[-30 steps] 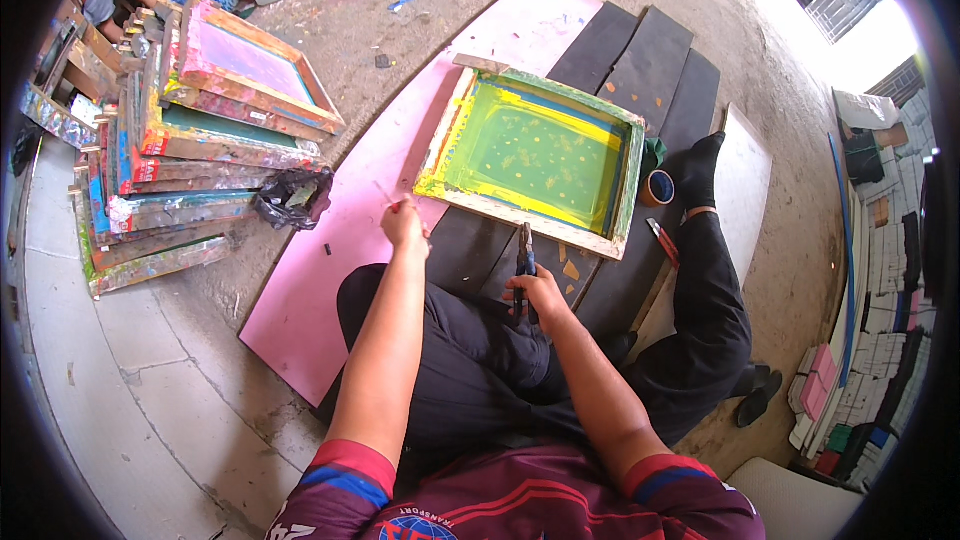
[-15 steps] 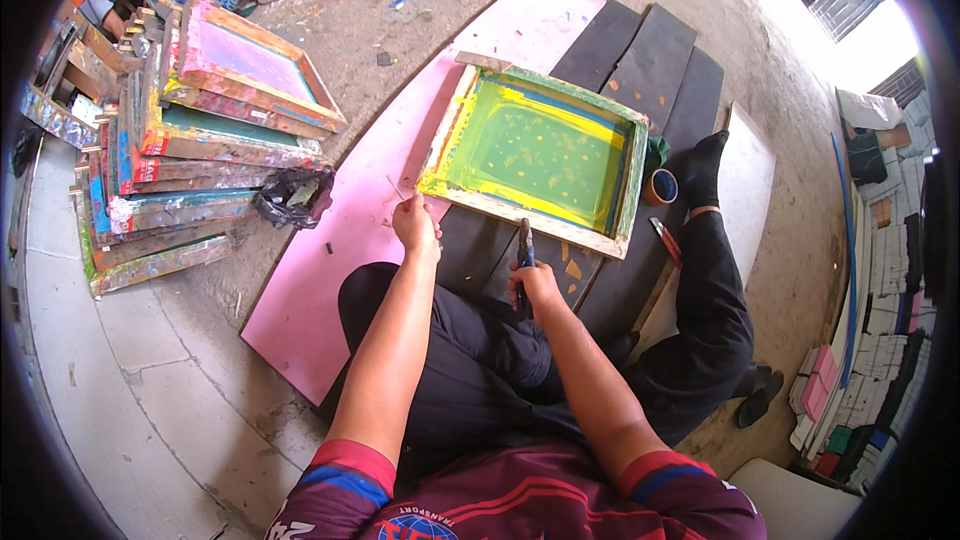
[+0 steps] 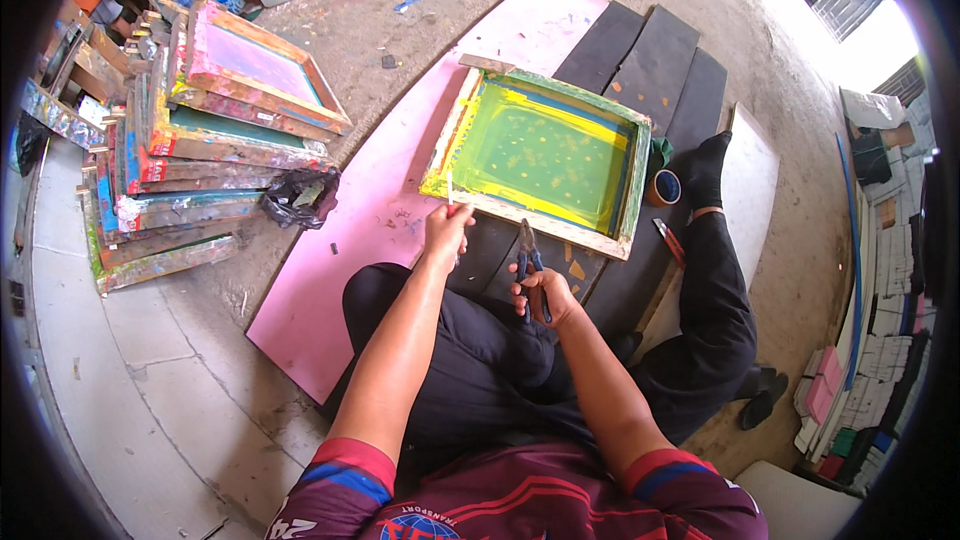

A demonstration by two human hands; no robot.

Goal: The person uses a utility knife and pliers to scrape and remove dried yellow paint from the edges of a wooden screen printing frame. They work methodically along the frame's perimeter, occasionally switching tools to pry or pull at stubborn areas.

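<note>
A wood-framed printing screen (image 3: 641, 175) with green mesh and yellow paint along its inner edges lies flat before me. My left hand (image 3: 447, 233) is closed at its near left corner, gripping a thin pale strip (image 3: 450, 186) that points up over the frame; what kind of thing it is I cannot make out. Just off the frame's near edge, my right hand (image 3: 547, 294) holds pliers (image 3: 527, 240) with dark blue handles spread apart and the jaws pointing away from me. Nothing shows between the jaws.
Under the screen are a pink board (image 3: 305, 325) and dark planks (image 3: 655, 55). A tape roll (image 3: 663, 187) and a red cutter (image 3: 669, 243) lie by my outstretched foot. Used screens (image 3: 190, 175) are stacked at the left, with a black plastic bag (image 3: 300, 200) against them.
My left hand has moved right and slightly nearer, and its pale strip now points straighter up. In my right hand the pliers' handles have spread, and the hand has turned.
</note>
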